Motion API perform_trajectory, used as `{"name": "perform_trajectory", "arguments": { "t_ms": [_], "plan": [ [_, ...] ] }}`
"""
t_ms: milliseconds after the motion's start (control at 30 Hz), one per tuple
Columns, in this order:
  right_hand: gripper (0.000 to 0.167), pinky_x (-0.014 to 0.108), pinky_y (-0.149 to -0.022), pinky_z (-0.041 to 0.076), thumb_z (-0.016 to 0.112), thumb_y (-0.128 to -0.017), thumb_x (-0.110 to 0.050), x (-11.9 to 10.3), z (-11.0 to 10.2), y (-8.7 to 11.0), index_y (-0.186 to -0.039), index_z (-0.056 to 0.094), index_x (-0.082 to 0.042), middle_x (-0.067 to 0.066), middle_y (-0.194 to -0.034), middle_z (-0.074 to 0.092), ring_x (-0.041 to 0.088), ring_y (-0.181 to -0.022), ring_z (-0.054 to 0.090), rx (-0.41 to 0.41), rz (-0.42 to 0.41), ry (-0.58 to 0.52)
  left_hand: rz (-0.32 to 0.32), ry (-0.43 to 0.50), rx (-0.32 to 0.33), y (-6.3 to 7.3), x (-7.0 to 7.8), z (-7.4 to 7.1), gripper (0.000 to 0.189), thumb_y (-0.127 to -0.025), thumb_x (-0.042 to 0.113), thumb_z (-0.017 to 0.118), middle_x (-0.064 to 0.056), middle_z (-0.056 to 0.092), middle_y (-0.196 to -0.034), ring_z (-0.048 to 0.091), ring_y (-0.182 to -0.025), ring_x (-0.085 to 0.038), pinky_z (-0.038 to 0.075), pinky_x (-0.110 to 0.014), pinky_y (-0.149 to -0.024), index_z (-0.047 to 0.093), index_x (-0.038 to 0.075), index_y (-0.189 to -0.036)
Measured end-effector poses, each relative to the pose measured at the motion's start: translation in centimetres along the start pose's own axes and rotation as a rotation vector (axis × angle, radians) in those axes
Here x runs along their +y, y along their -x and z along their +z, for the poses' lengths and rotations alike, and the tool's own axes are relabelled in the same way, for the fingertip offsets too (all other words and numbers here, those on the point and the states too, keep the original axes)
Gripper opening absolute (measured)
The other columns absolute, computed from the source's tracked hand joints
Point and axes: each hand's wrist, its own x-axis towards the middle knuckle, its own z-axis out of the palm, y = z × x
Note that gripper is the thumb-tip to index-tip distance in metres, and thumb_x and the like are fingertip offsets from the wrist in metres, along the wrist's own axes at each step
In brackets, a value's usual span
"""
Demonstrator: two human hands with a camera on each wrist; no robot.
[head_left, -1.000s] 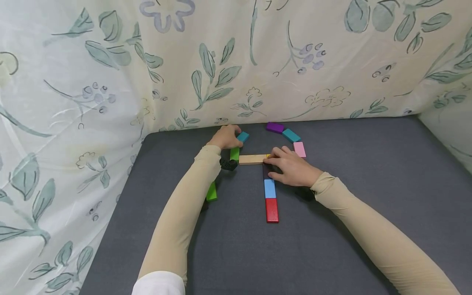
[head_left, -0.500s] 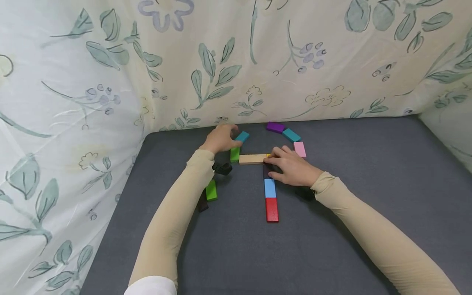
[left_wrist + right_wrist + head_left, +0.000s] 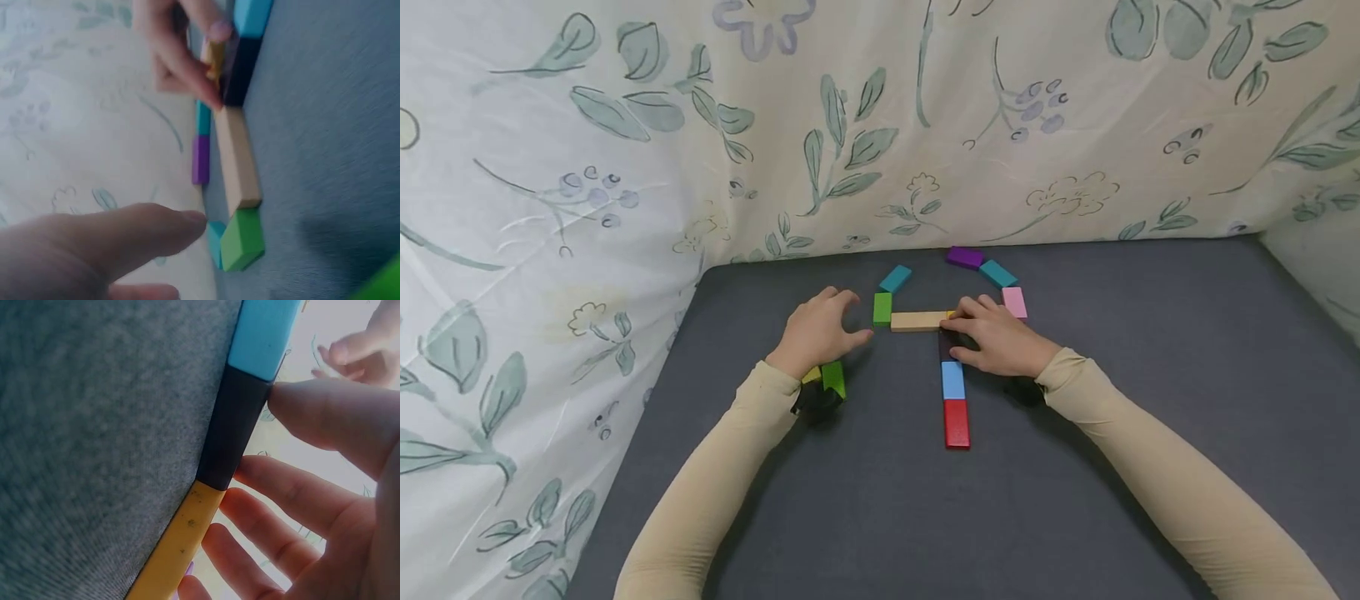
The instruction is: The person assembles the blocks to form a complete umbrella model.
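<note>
My left hand (image 3: 822, 332) is in the air left of the block outline, thumb and fingers apart and holding nothing. Nearest to it are a green block (image 3: 882, 309) and, beyond that, a teal block (image 3: 895, 278). My right hand (image 3: 1000, 337) touches the black block (image 3: 234, 428) and the yellow block (image 3: 181, 534) with its thumb and fingertips. In the head view it hides most of both. A long plain wooden block (image 3: 919, 322) runs from the green block to the right fingertips. Below the black block lie a light blue block (image 3: 952, 380) and a red block (image 3: 957, 424) in line.
A purple block (image 3: 965, 257), another teal block (image 3: 997, 274) and a pink block (image 3: 1014, 302) curve along the far right. Under the left wrist lie a second green block (image 3: 833, 379) and a partly hidden yellow block (image 3: 812, 375). A floral cloth (image 3: 850, 125) hangs behind the dark grey table (image 3: 880, 517).
My left hand has left the teal and green blocks and moved left and nearer. The right hand stays at the black and yellow blocks.
</note>
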Motion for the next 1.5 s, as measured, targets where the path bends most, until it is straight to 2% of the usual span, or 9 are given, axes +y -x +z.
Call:
{"name": "perform_trajectory", "arguments": {
  "t_ms": [167, 400, 600, 833, 1167, 1500],
  "plan": [
    [0.045, 0.035, -0.076, 0.04, 0.079, -0.092, -0.02, -0.1, -0.4, -0.1, -0.132, 0.071, 0.0, 0.012, -0.108, 0.06, 0.024, -0.09, 0.046, -0.011, -0.002, -0.008, 0.012, -0.022, 0.019, 2.9, -0.4, 0.6, 0.055, -0.09, 0.047, 0.078, -0.013, 0.067, -0.116, 0.067, -0.089, -0.03, 0.057, -0.049, -0.084, 0.07, 0.008, -0.128],
    [0.045, 0.035, -0.077, 0.039, 0.079, -0.092, -0.021, -0.2, -0.8, -0.2, -0.132, 0.07, -0.001, 0.012, -0.109, 0.059, 0.025, -0.091, 0.046, -0.03, 0.01, -0.009, 0.047, -0.034, 0.082, 6.3, -0.5, 1.6, 0.052, -0.088, 0.046, 0.081, -0.013, 0.066, -0.106, 0.057, -0.069, -0.023, 0.052, -0.041, -0.064, 0.073, 0.007, -0.12],
    [0.046, 0.035, -0.076, 0.04, 0.079, -0.092, -0.021, -0.2, -0.9, -0.2, -0.133, 0.07, -0.002, 0.012, -0.109, 0.06, 0.025, -0.092, 0.047, -0.034, 0.013, -0.007, 0.065, -0.018, 0.119, 8.0, -0.2, 2.1, 0.045, -0.087, 0.041, 0.083, -0.013, 0.065, -0.102, 0.053, -0.068, -0.021, 0.046, -0.035, -0.059, 0.074, 0.005, -0.113],
    [0.047, 0.035, -0.077, 0.04, 0.079, -0.093, -0.023, 0.0, -0.7, -0.2, -0.134, 0.07, -0.003, 0.012, -0.111, 0.06, 0.025, -0.093, 0.047, -0.046, 0.027, -0.005, 0.064, 0.003, 0.115, 8.5, -0.2, 2.6, 0.043, -0.085, 0.035, 0.088, -0.013, 0.064, -0.105, 0.053, -0.067, -0.021, 0.047, -0.033, -0.06, 0.075, 0.004, -0.112],
    [0.047, 0.035, -0.076, 0.039, 0.079, -0.092, -0.022, 0.1, -0.7, -0.2, -0.134, 0.07, -0.002, 0.012, -0.11, 0.059, 0.024, -0.092, 0.047, -0.042, 0.012, -0.003, 0.095, 0.055, 0.135, 8.6, -0.2, 3.3, 0.038, -0.085, 0.029, 0.088, -0.011, 0.064, -0.111, 0.061, -0.072, -0.023, 0.054, -0.035, -0.062, 0.077, 0.006, -0.113],
    [0.044, 0.035, -0.075, 0.04, 0.078, -0.092, -0.019, 0.0, -0.8, 0.2, -0.131, 0.071, 0.0, 0.013, -0.107, 0.06, 0.024, -0.089, 0.046, -0.027, -0.016, -0.01, 0.191, 0.149, 0.157, 8.8, 0.0, 3.7, 0.03, -0.085, 0.005, 0.084, -0.015, 0.062, -0.114, 0.064, -0.09, -0.027, 0.056, -0.04, -0.076, 0.076, 0.004, -0.114]
  ]
}}
